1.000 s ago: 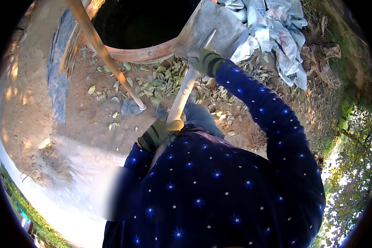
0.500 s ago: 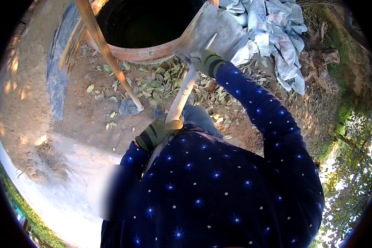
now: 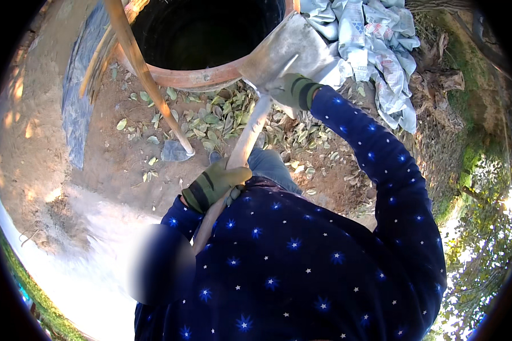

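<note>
Two gloved hands, one hoe between them. The left hand (image 3: 209, 184) is wrapped around the handle of the held hoe (image 3: 249, 135). The right hand (image 3: 294, 91) is at the neck of its blade; its fingertips are partly hidden, so I cannot tell how tightly it grips. That blade is at the lower right of the round opening (image 3: 210, 77), over part of its rim.

A second hoe (image 3: 137, 59) slants down past the opening's left side, its small blade on the ground below it. Left of the opening are at least two strips of wood (image 3: 98, 68), overlapping, and, farther left, one blue-grey sheet (image 3: 77, 113). One heap of pale sacks (image 3: 375, 57) lies right of the opening, too crumpled to count, with one stump (image 3: 438, 94) beyond. Many leaves (image 3: 219, 113) are scattered just below the rim.

The place is outdoors. The ground (image 3: 40, 142) around the opening is brown, bare earth, with a whitish patch (image 3: 108, 256) well below and left. Trees (image 3: 480, 238) stand far to the opening's lower right, sunlight coming through.
</note>
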The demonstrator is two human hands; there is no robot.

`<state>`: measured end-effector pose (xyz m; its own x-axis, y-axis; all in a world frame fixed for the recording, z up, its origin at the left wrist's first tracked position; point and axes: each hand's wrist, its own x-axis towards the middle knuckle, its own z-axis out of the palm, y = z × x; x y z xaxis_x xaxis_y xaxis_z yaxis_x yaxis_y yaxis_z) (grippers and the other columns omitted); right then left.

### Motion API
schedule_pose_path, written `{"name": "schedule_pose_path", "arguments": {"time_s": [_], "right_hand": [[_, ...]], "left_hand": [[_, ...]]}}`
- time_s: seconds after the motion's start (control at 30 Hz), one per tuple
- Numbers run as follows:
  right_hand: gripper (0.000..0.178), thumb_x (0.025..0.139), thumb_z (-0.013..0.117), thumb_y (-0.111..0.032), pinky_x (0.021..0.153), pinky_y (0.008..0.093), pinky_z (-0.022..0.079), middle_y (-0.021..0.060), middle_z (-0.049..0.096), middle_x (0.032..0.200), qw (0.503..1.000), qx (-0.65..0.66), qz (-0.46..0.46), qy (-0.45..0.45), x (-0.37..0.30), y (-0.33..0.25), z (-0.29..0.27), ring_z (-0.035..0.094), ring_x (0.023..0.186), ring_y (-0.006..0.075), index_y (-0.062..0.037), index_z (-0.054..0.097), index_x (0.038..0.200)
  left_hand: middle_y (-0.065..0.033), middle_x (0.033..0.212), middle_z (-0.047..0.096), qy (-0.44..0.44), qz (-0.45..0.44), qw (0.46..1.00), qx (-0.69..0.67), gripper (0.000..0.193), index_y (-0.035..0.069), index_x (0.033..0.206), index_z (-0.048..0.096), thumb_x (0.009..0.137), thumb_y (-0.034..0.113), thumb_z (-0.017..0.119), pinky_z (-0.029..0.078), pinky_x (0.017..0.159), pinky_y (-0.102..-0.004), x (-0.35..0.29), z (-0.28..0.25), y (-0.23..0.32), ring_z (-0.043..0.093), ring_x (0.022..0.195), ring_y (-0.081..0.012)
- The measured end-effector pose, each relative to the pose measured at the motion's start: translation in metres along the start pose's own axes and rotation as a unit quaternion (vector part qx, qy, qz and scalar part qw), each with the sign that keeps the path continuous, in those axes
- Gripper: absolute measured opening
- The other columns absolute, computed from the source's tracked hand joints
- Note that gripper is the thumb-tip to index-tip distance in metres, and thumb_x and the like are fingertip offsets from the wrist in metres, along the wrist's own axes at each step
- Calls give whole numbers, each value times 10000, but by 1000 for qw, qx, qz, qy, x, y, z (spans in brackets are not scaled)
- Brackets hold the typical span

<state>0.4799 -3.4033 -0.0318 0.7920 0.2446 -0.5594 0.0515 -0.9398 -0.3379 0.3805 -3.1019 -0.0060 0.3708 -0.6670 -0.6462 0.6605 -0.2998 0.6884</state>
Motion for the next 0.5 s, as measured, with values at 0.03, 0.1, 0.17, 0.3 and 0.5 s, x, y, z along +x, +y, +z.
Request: {"name": "schedule_pose_path", "arguments": {"time_s": [0.03, 0.1, 0.17, 0.3, 0.5], "right_hand": [[384, 946, 551, -327, 923, 394, 522, 185, 708, 1110, 999, 29, 12, 9, 3, -4, -4, 688, 1016, 334, -120, 669, 1247], [384, 947, 554, -386, 923, 415, 514, 186, 704, 1094, 993, 83, -1, 82, -5, 8, 16, 676, 1016, 358, -145, 685, 1214], [366, 949, 549, -387, 930, 430, 506, 194, 696, 1100, 984, 120, 6, 128, -9, 12, 28, 663, 1040, 373, -159, 690, 1198], [363, 951, 521, -336, 929, 423, 510, 203, 697, 1098, 986, 91, 4, 137, 7, 6, 32, 661, 1034, 390, -128, 681, 1202], [343, 954, 532, -320, 916, 405, 511, 219, 696, 1070, 980, 135, 22, 144, 4, 5, 29, 670, 1014, 385, -127, 684, 1193]], "left_hand": [[0, 658, 582, -5, -5, 1000, -7, 286, 45, 861, 641, 865, 329, 674, 430, 515, -251, 2, -1, -1, 540, 544, -93], [-3, 664, 583, -15, -15, 1000, -21, 283, 42, 868, 643, 860, 322, 679, 431, 521, -254, 3, -2, 4, 543, 554, -94], [-3, 660, 579, 6, 29, 999, -44, 277, 42, 865, 642, 859, 316, 682, 422, 512, -258, 12, 3, -9, 536, 549, -95], [-2, 660, 574, 18, -23, 999, -32, 238, 40, 889, 639, 867, 273, 680, 418, 504, -266, 7, 6, 3, 522, 537, -98], [7, 691, 600, 5, -17, 998, -64, 239, 27, 912, 659, 904, 264, 693, 434, 493, -246, 10, 3, -3, 557, 550, -76]]}}
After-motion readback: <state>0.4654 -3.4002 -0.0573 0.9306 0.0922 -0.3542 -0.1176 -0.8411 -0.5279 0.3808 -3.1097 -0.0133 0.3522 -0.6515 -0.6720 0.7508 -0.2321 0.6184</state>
